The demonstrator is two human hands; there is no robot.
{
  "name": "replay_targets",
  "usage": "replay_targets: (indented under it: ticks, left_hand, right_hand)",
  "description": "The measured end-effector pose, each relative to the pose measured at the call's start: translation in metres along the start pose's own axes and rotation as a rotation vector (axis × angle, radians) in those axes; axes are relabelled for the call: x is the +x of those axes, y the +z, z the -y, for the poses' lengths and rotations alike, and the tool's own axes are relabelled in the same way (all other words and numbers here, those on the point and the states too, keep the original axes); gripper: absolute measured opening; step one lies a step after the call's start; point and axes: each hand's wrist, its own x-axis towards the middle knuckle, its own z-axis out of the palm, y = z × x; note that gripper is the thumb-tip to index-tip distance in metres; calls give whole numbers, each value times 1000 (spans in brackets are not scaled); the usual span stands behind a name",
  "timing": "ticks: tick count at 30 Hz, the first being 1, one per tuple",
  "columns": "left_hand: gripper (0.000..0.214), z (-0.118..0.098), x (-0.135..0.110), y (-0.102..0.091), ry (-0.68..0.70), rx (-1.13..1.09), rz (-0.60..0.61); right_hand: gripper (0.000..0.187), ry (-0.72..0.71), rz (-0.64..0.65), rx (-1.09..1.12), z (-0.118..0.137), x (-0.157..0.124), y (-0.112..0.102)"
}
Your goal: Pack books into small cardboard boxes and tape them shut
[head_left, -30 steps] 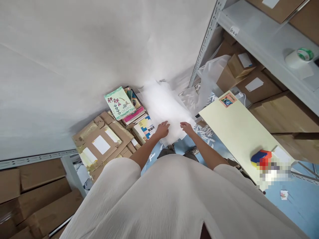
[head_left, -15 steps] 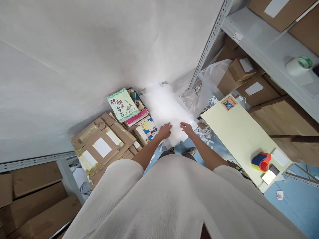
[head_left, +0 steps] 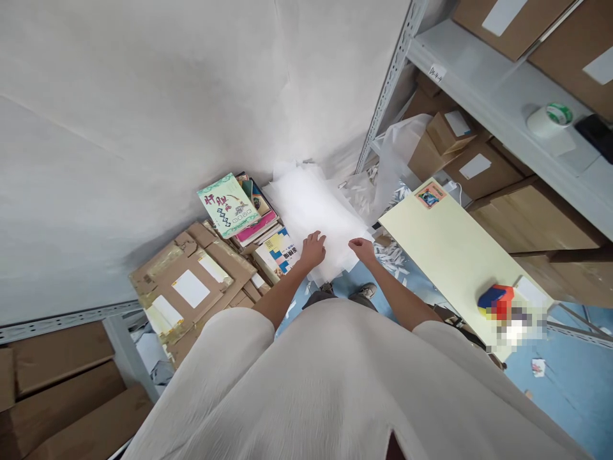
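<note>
A pile of thin white translucent sheets (head_left: 316,204) lies in front of me against the wall, its edges uneven and overlapping. My left hand (head_left: 313,249) rests over the near left part of the pile, fingers bent and apart, holding nothing that I can see. At the near right edge, my right hand (head_left: 363,248) has thumb and fingers pinched together on a white sheet. The pinched bit is too small to make out clearly. What lies under the sheets is hidden.
Left of the pile stand stacked books (head_left: 230,204) and flattened cardboard (head_left: 184,287). On the right is a pale table (head_left: 440,255) with a red, blue and yellow object (head_left: 495,301). Shelves (head_left: 460,70) hold boxes and a tape roll (head_left: 548,121). Paper shreds (head_left: 390,259) litter the floor.
My right hand's fingers have gone from spread to pinched at the sheet edge. My left hand has shifted slightly left, fingers still apart. The view has turned a little.
</note>
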Motion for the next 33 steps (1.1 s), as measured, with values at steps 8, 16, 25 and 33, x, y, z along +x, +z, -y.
replay_targets:
  ticks: [8,16,25,33]
  left_hand:
    - [65,-5,-6,5,-5,11,23]
    - [71,-2,1,8,1,30,22]
    - [60,-42,28,9,76,4,-35]
    - [59,-131,75,9,196,10,47]
  right_hand:
    - [19,17,-36,31,-15,-6,-10]
    - [31,-4,-55,-74,-19,-18,-24]
    - [49,-57,-207,-136,-21,-21,-82]
    - [71,48,-320,27,-62,-22,-172]
